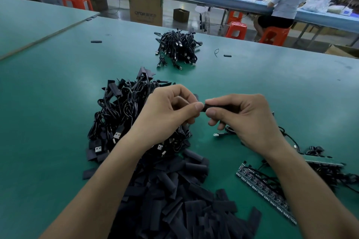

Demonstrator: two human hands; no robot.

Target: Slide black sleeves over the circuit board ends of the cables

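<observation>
Loose black sleeves lie heaped closest to me on the green table, flat cut pieces overlapping. Right of the heap: strips of circuit boards with thin black leads, partly under my right forearm.

Above the heap, both hands meet over the table. Right hand: thumb and forefinger curled round one held sleeve, other fingers bent below it. Left hand: thumb and forefinger pinch the left end of that sleeve, remaining fingers curled in. Cannot tell whether a board is inside the sleeve.

Tangled cable pile sits behind my left hand, USB plugs showing. A second cable bundle lies well apart, farther up the table.
</observation>
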